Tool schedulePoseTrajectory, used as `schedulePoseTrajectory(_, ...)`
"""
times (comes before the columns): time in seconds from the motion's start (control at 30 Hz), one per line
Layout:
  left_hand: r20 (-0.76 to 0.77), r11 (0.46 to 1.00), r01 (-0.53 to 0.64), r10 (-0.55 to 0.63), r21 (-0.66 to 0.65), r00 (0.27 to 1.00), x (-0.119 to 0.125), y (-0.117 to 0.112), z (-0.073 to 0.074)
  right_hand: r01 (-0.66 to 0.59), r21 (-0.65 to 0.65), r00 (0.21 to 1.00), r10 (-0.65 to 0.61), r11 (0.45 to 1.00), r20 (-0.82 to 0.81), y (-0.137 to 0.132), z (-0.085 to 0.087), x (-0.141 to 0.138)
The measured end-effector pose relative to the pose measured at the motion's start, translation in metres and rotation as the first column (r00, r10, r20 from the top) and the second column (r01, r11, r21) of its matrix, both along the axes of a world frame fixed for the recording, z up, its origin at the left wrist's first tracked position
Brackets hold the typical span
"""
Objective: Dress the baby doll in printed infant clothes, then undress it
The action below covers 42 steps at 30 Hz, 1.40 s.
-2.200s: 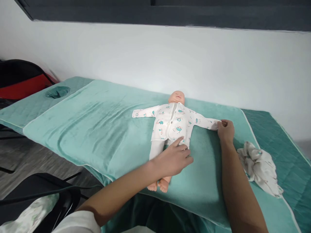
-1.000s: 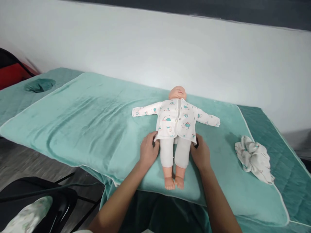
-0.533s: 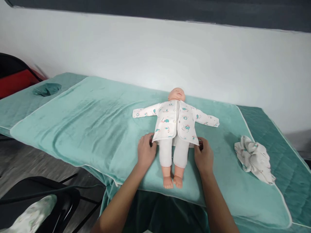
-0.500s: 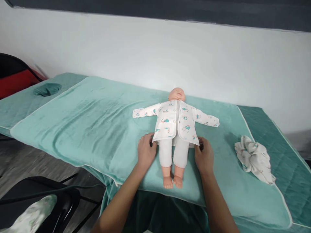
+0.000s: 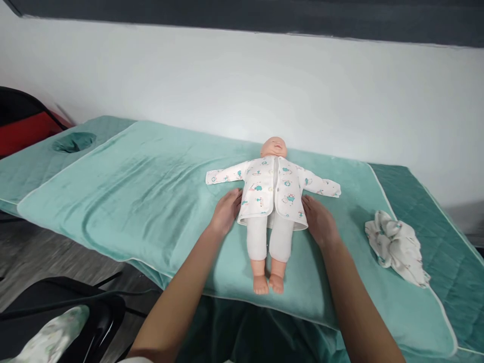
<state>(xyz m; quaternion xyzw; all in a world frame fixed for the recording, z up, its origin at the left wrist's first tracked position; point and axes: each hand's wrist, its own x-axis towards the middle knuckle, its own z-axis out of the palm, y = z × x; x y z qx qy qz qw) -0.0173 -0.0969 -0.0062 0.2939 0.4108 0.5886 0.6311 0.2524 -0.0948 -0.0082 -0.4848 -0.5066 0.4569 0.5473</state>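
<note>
The doll [image 5: 273,201] lies face up mid-towel [image 5: 151,191], arms out, shirt [image 5: 272,189] closed. The left hand [image 5: 226,210] and right hand [image 5: 319,220] lie flat and open on either side of its waist, holding nothing, with the fingertips at the shirt's edges. It looks like they're smoothing the shirt, so light, even strokes from both sides would probably stop it bunching. Whether the snaps are done up is too small to tell. A crumpled cloth [image 5: 397,247] sits well off to the right.

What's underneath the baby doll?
The baby doll in the white printed shirt lies on a light teal fleece blanket. That blanket covers a darker quilted teal cover. The doll's back and the blanket patch beneath it are hidden.
</note>
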Motion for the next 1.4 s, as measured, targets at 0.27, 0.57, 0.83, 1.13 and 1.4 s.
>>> schedulePoseTrajectory(0.27, 0.264, 0.963, 0.218, -0.171, -0.157, 0.949, 0.021, 0.062, 0.002, -0.265, -0.361, 0.852, 0.042, 0.894, -0.522, 0.051, 0.01, -0.03)
schedulePoseTrajectory(0.57, 0.255, 0.97, 0.203, -0.164, -0.135, 0.953, 0.024, 0.098, 0.014, -0.219, -0.331, 0.765, -0.049, 0.918, -0.642, 0.082, 0.009, -0.033)
schedulePoseTrajectory(0.83, 0.417, 0.978, 0.194, -0.144, -0.08, 0.898, 0.017, 0.124, 0.004, -0.176, -0.258, 0.673, -0.075, 0.95, -0.736, 0.089, 0.013, -0.024)
schedulePoseTrajectory(1.13, 0.518, 0.972, -0.203, 0.235, -0.119, 0.823, -0.028, 0.149, -0.007, 0.034, -0.259, 0.44, -0.247, 0.965, -0.863, 0.088, 0.008, 0.008)
schedulePoseTrajectory(1.4, 0.312, 0.85, -0.524, 0.515, -0.063, 0.798, -0.052, 0.138, -0.014, 0.275, -0.303, 0.399, -0.396, 0.912, -0.827, 0.07, 0.006, 0.056)
